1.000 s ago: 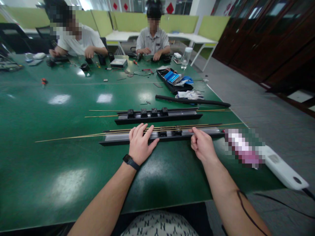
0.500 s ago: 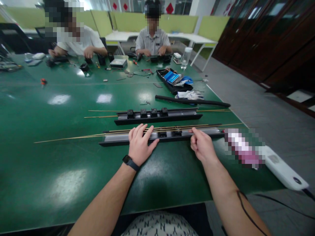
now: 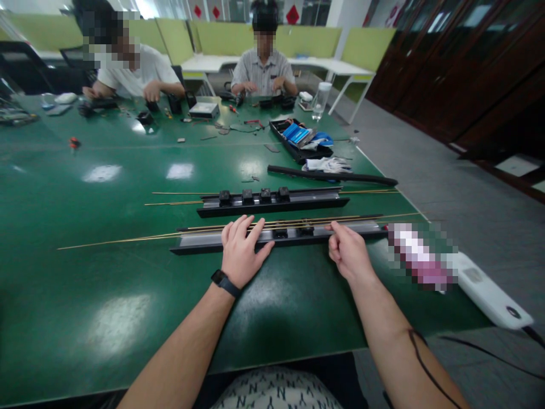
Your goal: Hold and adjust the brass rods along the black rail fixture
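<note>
Nearest to me, a dark watch (image 3: 219, 277) circles my left wrist, above the green worktop (image 3: 276, 324). My left hand (image 3: 241, 253) lies spread across the near black-edged rail (image 3: 200, 242), its grip loose and fingertips over the thin brass rods (image 3: 119, 242). My right hand (image 3: 349, 250) is curled, index finger extended at the rods farther along that rail; I cannot tell whether this grip pinches one. The rods run lengthwise along the rail, reaching past its left end, and between my hands they cross two black blocks (image 3: 280, 233). Off to the right lies a white device (image 3: 489, 289). Just beyond, a second rail (image 3: 272, 207) carries four black blocks (image 3: 247, 196). Farther away come a black tube (image 3: 370, 179), pale gloves (image 3: 327, 165), a black tray (image 3: 293, 150) with blue items, and a clear bottle (image 3: 321, 102); two co-workers (image 3: 264, 71) sit across the worktop.
</note>
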A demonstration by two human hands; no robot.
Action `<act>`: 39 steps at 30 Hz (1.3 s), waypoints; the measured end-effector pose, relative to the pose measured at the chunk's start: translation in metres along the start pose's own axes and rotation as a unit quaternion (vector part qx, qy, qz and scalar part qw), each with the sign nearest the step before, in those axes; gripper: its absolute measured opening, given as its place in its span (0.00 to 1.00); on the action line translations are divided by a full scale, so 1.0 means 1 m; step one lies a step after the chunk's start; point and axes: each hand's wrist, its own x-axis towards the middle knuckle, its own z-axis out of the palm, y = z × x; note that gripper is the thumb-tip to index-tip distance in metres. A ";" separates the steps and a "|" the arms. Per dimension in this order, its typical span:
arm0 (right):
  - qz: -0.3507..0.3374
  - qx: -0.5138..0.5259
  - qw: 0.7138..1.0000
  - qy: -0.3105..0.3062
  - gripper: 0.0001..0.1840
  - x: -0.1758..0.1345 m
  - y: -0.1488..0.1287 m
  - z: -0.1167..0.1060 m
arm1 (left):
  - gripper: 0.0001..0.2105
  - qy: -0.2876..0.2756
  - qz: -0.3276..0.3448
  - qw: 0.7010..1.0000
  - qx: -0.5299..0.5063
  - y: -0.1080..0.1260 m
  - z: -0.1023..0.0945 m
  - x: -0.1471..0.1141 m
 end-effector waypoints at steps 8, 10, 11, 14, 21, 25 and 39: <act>0.007 -0.002 1.000 -0.012 0.20 -0.001 0.001 0.002 | 0.24 -0.001 0.000 1.000 0.003 0.000 -0.001 0.000; 0.008 -0.003 1.000 -0.017 0.21 -0.001 0.002 0.002 | 0.24 0.000 -0.001 1.000 0.004 0.000 -0.001 0.000; 0.007 -0.004 1.000 -0.019 0.21 -0.001 0.002 0.003 | 0.24 0.000 -0.001 1.000 0.005 0.000 0.000 0.000; 0.005 -0.006 1.000 -0.025 0.21 -0.001 0.003 0.004 | 0.23 0.000 -0.001 1.000 0.005 0.000 0.000 0.000; 0.015 -0.008 0.999 -0.045 0.21 -0.003 0.003 0.004 | 0.23 -0.001 -0.001 1.000 0.003 0.000 0.000 0.000; 0.016 -0.006 0.999 -0.040 0.21 -0.002 0.002 0.004 | 0.23 0.000 -0.003 1.000 -0.002 -0.001 0.001 0.000; 0.012 -0.005 0.999 -0.037 0.20 -0.002 0.002 0.003 | 0.24 -0.001 0.000 1.000 0.001 0.000 0.000 0.000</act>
